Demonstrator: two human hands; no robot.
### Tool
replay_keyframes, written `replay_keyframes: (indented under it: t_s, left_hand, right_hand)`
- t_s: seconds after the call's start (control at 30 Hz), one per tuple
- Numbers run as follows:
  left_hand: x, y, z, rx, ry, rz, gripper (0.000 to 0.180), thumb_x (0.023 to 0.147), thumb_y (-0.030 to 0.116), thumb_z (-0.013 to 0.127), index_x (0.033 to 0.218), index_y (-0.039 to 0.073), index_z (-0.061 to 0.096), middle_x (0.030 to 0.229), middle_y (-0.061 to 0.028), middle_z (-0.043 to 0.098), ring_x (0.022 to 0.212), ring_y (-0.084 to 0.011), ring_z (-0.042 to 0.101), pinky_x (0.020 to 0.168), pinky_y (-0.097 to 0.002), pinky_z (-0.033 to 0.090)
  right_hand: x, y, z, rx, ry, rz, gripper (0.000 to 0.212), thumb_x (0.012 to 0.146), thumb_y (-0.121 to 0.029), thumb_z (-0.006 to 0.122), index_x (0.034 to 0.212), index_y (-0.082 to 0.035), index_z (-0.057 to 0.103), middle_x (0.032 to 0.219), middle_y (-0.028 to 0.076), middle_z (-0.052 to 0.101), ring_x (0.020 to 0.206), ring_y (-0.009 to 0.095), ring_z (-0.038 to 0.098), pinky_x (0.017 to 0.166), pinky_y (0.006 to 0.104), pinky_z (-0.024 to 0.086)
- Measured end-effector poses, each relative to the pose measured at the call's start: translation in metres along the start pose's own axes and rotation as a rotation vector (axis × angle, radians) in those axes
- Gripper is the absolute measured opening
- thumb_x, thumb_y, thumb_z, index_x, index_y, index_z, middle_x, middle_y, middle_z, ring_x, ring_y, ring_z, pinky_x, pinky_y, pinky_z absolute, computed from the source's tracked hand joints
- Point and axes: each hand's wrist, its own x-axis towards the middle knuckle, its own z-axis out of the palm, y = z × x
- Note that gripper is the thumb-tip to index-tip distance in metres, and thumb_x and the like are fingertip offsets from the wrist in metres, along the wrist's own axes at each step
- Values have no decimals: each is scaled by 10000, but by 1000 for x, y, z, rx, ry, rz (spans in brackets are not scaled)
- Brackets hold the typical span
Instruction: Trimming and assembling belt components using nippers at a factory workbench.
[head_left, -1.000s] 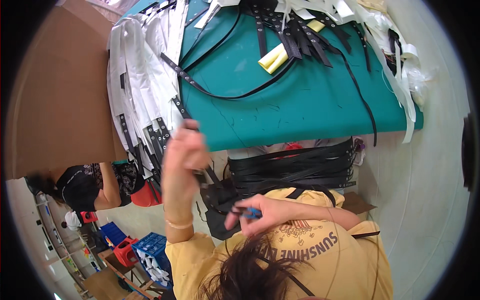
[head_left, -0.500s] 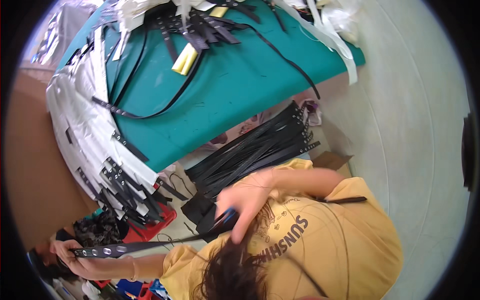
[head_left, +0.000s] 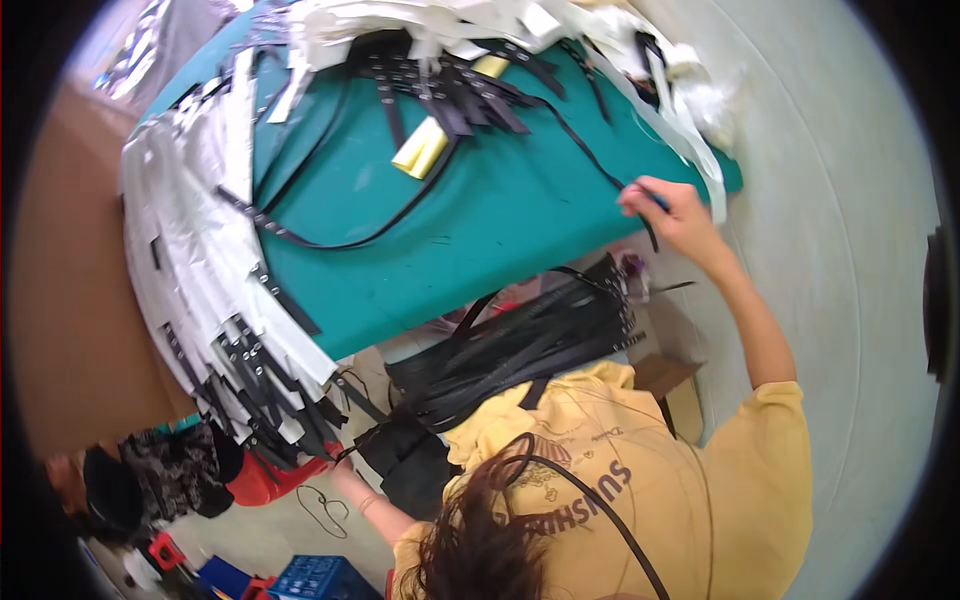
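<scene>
My right hand (head_left: 675, 218) is closed at the right front edge of the green table, with a small blue-handled tool (head_left: 655, 198) in it. Its fingertips meet a long black strap (head_left: 583, 143) whose tail hangs past the edge. Low on the left, my left hand (head_left: 352, 480) is at the dangling ends of black eyelet straps (head_left: 262, 370); its fingers are partly hidden among them. Those straps hang with a long white sheet-like bundle (head_left: 195, 245) over the table's left side. A thick bundle of black straps (head_left: 510, 350) lies in front of me, below the table edge.
On the green table top (head_left: 480, 220) lie a curved black strap (head_left: 345, 243), a yellow roll (head_left: 420, 147) and a heap of eyelet straps (head_left: 445, 95). A red stool (head_left: 265, 480), a blue crate (head_left: 325, 578) and a cardboard box (head_left: 670, 378) stand on the floor. Brown panel at left.
My right hand has gone from my chest up to the table edge with the blue tool. My left hand has left the eyelet strap it held out at far left and moved right.
</scene>
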Motion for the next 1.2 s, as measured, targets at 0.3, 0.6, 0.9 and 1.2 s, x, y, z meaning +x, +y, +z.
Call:
replay_keyframes:
  t_s: [0.3,0.6,0.9,1.2]
  left_hand:
    - [55,-55,-40,-14,53,-100,182,926,266,484,934,95,545,703,8,514,551,-99,475,495,-229,367]
    - [-106,-31,162,407,-340,357,390,977,336,423,1059,-7,592,758,-42,586,695,-105,575,621,-235,451]
    - [-89,111,410,-316,-777,381,277,1004,231,375,1172,20,438,786,-14,478,574,-73,427,515,-240,397]
    - [-88,135,372,76,-697,598,440,1011,379,311,1100,4,524,624,49,270,502,-47,238,459,-222,228]
  right_hand:
    - [137,-83,220,-309,-82,-544,264,751,-153,686,1002,-85,639,916,107,614,753,291,633,650,372,511]
    - [78,-112,132,894,-303,106,148,906,-194,579,918,-48,563,706,16,563,519,43,421,488,198,321]
    - [-44,-86,134,344,-208,-153,139,810,-80,667,882,18,599,728,38,584,660,91,521,615,254,425]
    - [-71,-20,48,-115,299,-39,244,736,-53,706,777,-18,468,753,51,393,671,153,396,587,269,346]
